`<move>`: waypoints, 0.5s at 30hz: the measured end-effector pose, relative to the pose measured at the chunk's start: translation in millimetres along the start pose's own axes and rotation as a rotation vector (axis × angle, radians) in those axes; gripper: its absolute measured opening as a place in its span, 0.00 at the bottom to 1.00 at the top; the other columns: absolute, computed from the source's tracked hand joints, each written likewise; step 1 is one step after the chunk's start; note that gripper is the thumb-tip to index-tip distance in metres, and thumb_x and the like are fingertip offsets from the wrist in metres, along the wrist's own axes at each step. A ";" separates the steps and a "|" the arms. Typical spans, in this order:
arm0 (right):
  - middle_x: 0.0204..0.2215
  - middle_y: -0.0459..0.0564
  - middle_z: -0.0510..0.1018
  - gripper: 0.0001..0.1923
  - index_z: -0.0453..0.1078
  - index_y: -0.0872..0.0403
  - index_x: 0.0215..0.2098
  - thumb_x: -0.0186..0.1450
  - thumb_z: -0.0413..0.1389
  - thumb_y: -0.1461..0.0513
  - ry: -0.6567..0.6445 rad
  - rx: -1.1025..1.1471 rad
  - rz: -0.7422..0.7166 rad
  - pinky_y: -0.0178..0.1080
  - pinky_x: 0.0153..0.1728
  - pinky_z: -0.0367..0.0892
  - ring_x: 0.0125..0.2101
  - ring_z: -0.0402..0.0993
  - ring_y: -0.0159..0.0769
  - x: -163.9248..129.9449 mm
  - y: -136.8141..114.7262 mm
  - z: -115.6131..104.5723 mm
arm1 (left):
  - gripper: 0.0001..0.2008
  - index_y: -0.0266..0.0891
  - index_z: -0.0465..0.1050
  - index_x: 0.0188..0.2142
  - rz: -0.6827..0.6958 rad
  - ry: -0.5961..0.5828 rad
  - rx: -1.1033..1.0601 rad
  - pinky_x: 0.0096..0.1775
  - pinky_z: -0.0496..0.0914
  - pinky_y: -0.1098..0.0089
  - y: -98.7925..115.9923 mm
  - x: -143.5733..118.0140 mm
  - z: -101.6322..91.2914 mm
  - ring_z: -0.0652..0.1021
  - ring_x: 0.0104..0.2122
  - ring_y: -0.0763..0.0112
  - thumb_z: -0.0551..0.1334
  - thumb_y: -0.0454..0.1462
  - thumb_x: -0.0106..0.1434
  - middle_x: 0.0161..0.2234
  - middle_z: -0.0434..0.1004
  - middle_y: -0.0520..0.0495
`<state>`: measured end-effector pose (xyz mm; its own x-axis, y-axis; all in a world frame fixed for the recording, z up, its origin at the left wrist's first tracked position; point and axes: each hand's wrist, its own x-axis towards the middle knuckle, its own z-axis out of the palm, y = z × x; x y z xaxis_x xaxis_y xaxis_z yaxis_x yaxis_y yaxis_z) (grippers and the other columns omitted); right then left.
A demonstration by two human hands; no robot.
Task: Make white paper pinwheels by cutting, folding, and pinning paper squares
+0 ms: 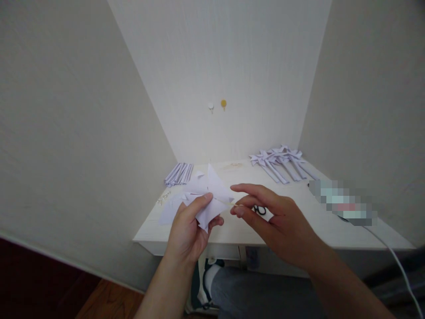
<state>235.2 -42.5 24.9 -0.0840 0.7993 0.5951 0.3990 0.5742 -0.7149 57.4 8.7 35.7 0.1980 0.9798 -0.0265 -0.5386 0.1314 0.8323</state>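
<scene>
**Folded paper and a thin stick over a pale table**

Above the near edge of the white table (299, 230), the left hand (189, 230) closes around a folded white paper shape (212, 195), thumb on top and fingers curled beneath. The paper is crisp and matte, creased into pointed triangular flaps that fan out like pinwheel blades. The right hand (279, 221) pinches a thin, pale yellowish stick (229, 203) between thumb and forefinger; the other fingers are loosely spread. The stick's far end meets the paper's middle.

On the table, at the back left, lies a bundle of narrow folded paper strips (179, 173), flat and lavender-tinted in shadow. At the back right lies a row of finished paper pinwheels (280, 161) on flat paper handles, their heads overlapping. Dark scissors (260, 210) show partly behind the right hand. A white cable (395, 257) trails off the table's right side. Two small round pegs (217, 105), one white and one yellow, sit on the textured wall behind.
</scene>
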 end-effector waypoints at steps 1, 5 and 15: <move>0.37 0.40 0.86 0.15 0.72 0.45 0.56 0.72 0.59 0.63 -0.005 -0.009 -0.016 0.33 0.39 0.71 0.36 0.81 0.30 0.1 2.5 -0.9 | 0.23 0.34 0.74 0.47 -0.011 -0.010 0.007 0.19 0.74 0.73 -1.2 0.3 0.2 0.73 0.18 0.78 0.75 0.32 0.51 0.28 0.81 0.53; 0.38 0.41 0.86 0.07 0.77 0.47 0.47 0.72 0.59 0.62 0.004 0.001 -0.039 0.31 0.40 0.71 0.37 0.81 0.29 1.5 9.1 -1.9 | 0.23 0.33 0.74 0.47 -0.032 -0.031 0.053 0.19 0.73 0.74 -5.0 1.8 -0.5 0.72 0.17 0.78 0.74 0.32 0.51 0.26 0.79 0.54; 0.36 0.41 0.86 0.16 0.72 0.44 0.57 0.72 0.60 0.62 -0.047 0.095 0.020 0.33 0.37 0.72 0.36 0.81 0.32 -4.4 5.6 -6.5 | 0.25 0.32 0.74 0.49 0.000 -0.026 0.143 0.18 0.73 0.76 -2.2 0.2 1.5 0.76 0.21 0.75 0.74 0.32 0.52 0.31 0.82 0.50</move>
<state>243.7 -44.0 20.7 -0.1201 0.8170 0.5640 0.3125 0.5703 -0.7596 59.9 8.4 34.7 0.2199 0.9754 -0.0141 -0.4166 0.1070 0.9028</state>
